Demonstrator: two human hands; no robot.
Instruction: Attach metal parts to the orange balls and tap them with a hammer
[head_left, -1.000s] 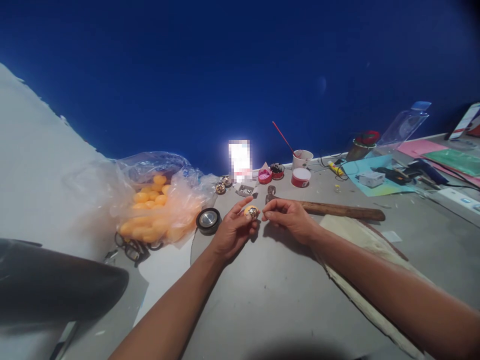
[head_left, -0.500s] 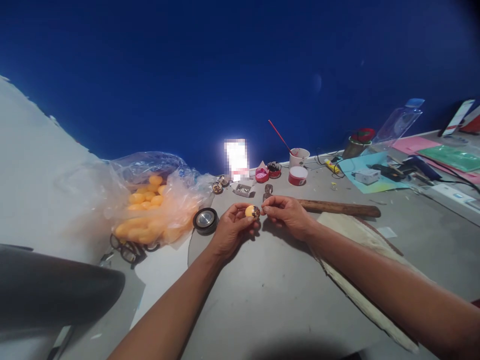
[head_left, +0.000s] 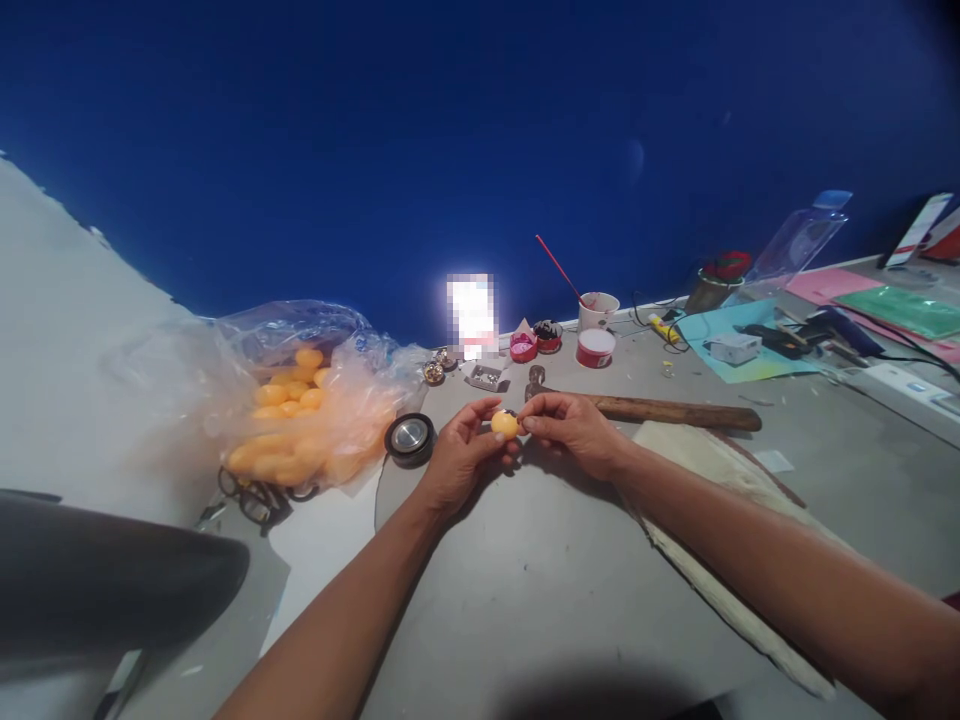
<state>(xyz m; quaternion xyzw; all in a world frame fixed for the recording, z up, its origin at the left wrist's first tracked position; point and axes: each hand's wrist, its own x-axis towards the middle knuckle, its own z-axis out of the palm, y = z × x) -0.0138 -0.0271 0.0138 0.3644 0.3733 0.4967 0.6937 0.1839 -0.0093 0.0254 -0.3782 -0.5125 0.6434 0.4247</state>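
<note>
Between the fingertips of my left hand is a small orange-yellow ball that looks like a ping-pong ball. Its plain side faces me, and a bit of dark patterned decoration shows along the top edge. My right hand is pinched closed at the ball's right side. Whatever its fingertips may hold is too small to make out. Just behind the hands lies a hammer with a wooden handle. A round black tin with a metal centre stands left of my left hand.
A clear plastic bag of orange balls sits at left, with glasses before it. Behind are a small box of bits, red tubs and a white cup with a red stick. A folded cloth lies under my right forearm.
The ball has turned in my left fingers: its patterned side faced right and showed widely before, and now mostly plain orange shows. Both hands stay nearly in place.
</note>
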